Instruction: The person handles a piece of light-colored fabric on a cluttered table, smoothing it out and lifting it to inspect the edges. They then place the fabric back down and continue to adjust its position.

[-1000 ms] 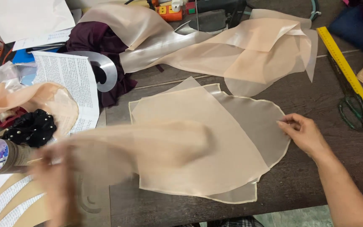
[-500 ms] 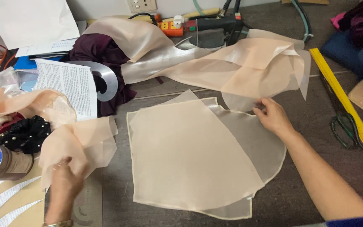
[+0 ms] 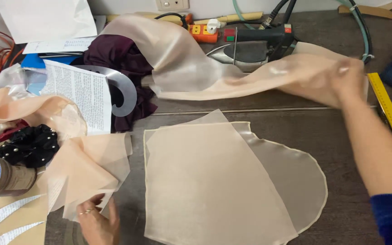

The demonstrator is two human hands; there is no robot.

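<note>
1. Left hand (image 3: 98, 222): low at the near edge of the surface (image 3: 341, 136), fingers spread flat on the lower corner of a folded peach fabric piece (image 3: 89, 172); pressing, not gripping.
2. Right hand (image 3: 348, 81): blurred, raised at the far right, closed on the end of a long sheer peach strip (image 3: 232, 77); the exact finger hold cannot be made out.
3. The strip stretches leftward in front of the iron (image 3: 250, 47).
4. Stacked cut fabric panels (image 3: 218, 181) lie flat at centre, between the hands, touched by neither.
5. A yellow ruler (image 3: 389, 111) lies just beside the right forearm.
</note>
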